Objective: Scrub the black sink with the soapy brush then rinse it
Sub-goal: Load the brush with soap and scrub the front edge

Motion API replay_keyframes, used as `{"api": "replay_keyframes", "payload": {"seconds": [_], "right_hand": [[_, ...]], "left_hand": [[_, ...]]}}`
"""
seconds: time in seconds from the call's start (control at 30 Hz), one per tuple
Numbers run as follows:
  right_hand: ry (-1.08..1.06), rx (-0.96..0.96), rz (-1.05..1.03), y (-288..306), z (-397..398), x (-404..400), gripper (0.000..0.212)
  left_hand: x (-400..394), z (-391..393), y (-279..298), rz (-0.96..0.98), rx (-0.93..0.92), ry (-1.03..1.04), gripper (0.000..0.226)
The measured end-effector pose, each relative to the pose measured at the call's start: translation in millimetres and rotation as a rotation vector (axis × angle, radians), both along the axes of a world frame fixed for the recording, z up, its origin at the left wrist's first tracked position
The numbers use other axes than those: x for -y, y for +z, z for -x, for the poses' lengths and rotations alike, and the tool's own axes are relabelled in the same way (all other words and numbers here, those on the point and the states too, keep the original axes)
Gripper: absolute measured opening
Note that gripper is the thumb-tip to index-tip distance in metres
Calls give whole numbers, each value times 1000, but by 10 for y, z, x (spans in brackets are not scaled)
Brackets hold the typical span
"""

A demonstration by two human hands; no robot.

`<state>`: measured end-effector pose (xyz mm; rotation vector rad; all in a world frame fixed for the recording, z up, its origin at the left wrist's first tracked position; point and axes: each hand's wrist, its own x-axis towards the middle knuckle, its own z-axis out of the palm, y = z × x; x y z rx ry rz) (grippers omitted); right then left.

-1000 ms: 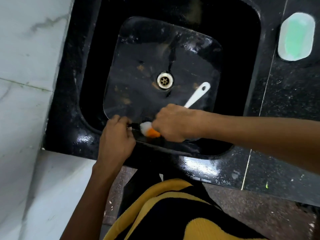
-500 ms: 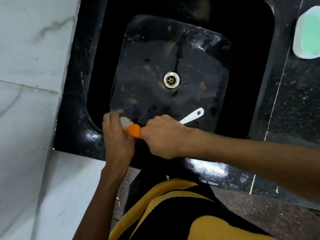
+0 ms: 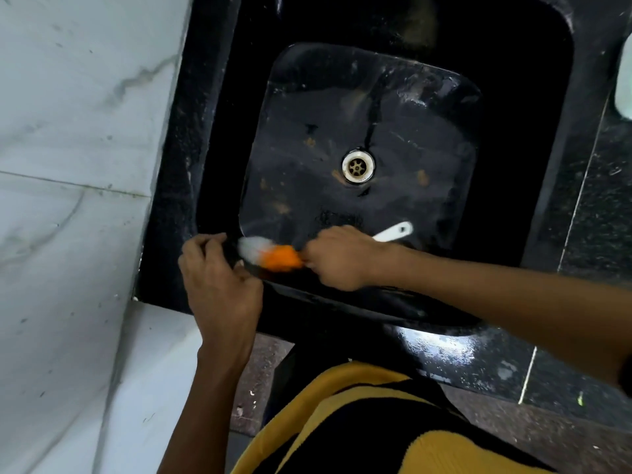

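Note:
The black sink (image 3: 513, 165) fills the upper middle of the view, with a pale drain (image 3: 358, 165) in its wet, streaked floor and a few brown spots. My right hand (image 3: 337, 256) grips the white handle of the brush (image 3: 273, 255), whose orange and white bristles are blurred against the sink's near left wall. The handle's end pokes out behind that hand. My left hand (image 3: 219, 285) rests on the sink's near left rim, fingers curled over the edge just beside the bristles.
A white marble wall (image 3: 75, 165) stands close on the left. Black speckled counter (image 3: 602, 234) runs to the right, with a pale soap dish (image 3: 624, 80) at the frame's right edge. My yellow and black clothing (image 3: 376, 422) is at the bottom.
The brush has swept left along the sink's near wall towards my left hand. My left hand stays on the rim. The view has shifted so the sink sits further right.

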<state>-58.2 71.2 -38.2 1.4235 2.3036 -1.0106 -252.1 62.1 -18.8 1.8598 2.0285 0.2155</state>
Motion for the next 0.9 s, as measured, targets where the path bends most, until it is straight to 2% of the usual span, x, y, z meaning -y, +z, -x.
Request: {"api": "replay_keyframes", "payload": {"seconds": [0.17,0.33,0.43,0.57,0.67,0.77,0.9], "right_hand": [[-42,-70,20,-202,252,66,5],[23,68,52,-278,-318,343,20],[-19,3,50,-319,-125,164,16],[-103,-175,107,-300,365,-10,11],[-44,-185,84,-164,92,142,13],[78,-84,157,13,-506,353,15],[207,157,173,35,-1000,543,23]], "left_hand": [[-9,50,-32,-19,13,29,44],[13,12,-56,-20,27,26,42],[-6,-6,-60,-9,29,28,44],[-28,8,-58,-5,49,34,45],[-24,27,-54,-3,63,52,45],[-15,15,-50,-12,76,55,43],[-8,4,-61,-5,84,34,43]]}}
